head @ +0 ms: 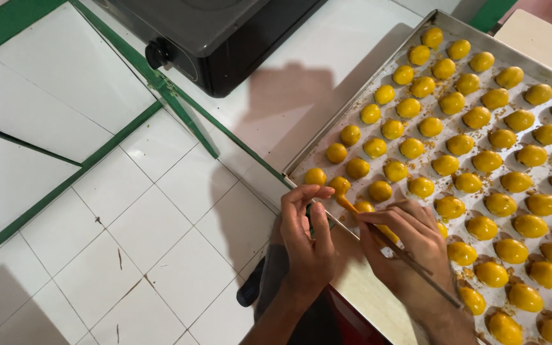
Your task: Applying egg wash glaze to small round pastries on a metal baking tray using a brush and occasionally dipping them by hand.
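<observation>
A large metal baking tray (327, 131) carries several rows of glossy yellow dough balls (460, 144) with crumbs between them. My right hand (410, 246) grips a thin wooden-handled brush (410, 255) whose orange-stained tip touches a ball at the tray's near-left corner (340, 185). My left hand (304, 233) rests at that same tray corner with its fingers curled around the edge, next to the brush tip.
A black appliance with a round knob (212, 38) stands at the top centre on the white tiled surface (154, 223). Green strips (180, 108) cross the tiles. A beige surface (544, 38) shows beyond the tray's far right.
</observation>
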